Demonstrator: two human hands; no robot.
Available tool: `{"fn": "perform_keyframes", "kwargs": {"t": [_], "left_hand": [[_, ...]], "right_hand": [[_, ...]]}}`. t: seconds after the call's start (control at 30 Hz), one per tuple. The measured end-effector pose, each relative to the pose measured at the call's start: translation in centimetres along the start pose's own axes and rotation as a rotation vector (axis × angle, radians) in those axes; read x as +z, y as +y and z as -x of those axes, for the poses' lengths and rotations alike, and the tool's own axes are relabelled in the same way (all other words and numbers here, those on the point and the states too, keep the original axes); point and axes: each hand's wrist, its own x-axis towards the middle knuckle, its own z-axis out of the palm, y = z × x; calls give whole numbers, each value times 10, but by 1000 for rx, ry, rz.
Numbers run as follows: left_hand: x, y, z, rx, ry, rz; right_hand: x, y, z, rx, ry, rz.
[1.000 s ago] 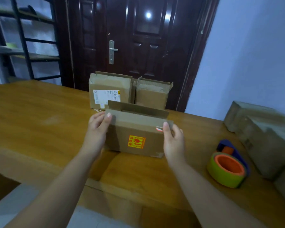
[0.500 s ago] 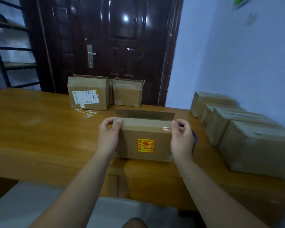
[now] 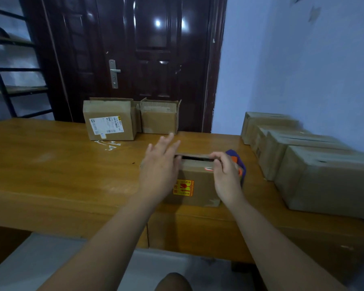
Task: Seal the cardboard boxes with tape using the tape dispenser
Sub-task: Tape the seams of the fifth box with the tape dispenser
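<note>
Now: the cardboard box (image 3: pixel 198 177) stands close to the front edge of the table (image 3: pixel 51 169), with its yellow sticker side facing the person. The top flaps are nearly down, and a dark slit shows between the far flap and the near one. The left hand (image 3: pixel 159 164) is flat over the box's left top corner, fingers straight and pointing away, gripping nothing. The right hand (image 3: pixel 225 173) curls its fingers over the right end of the far flap and pinches it. The tape dispenser (image 3: pixel 235 161), blue and orange, sits just behind the right hand at the box's right end; whether they touch, cannot tell. A row of boxes (image 3: pixel 303 156) lines the table's right side, near the dispenser. At the far edge stand a labelled box (image 3: pixel 108 124) and an open-topped box (image 3: pixel 159 120), well apart from the hands. Left of the cardboard box the tabletop runs wide.
</note>
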Motion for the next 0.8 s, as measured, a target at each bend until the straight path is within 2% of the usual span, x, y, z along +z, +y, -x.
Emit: {"fn": "perform_keyframes", "kwargs": {"t": [0.1,0.2,0.33,0.37,0.47,0.53,0.7,0.8], "left_hand": [[14,7,5,90,-117,-93],[21,3,7,121,-122,-174],[23,2,7,123,-114,-180],[23,2,7,124,-109,-171],[26,0,7,129,-74,-139],[27,0,7,125,-68,-129],[26,0,7,127,-59,-120],[27,-1,7,121,-67,-134]], "right_hand": [[1,6,-1,-37,38,3],[-8,6,-6,-25,19,35],[-31,25,-32,164,267,190],[-38,31,-39,242,249,260],[-50,41,-50,462,-25,430],[-51,43,-54,563,-149,479],[-56,41,-64,721,-158,332],[-60,43,-62,822,-131,101]]}}
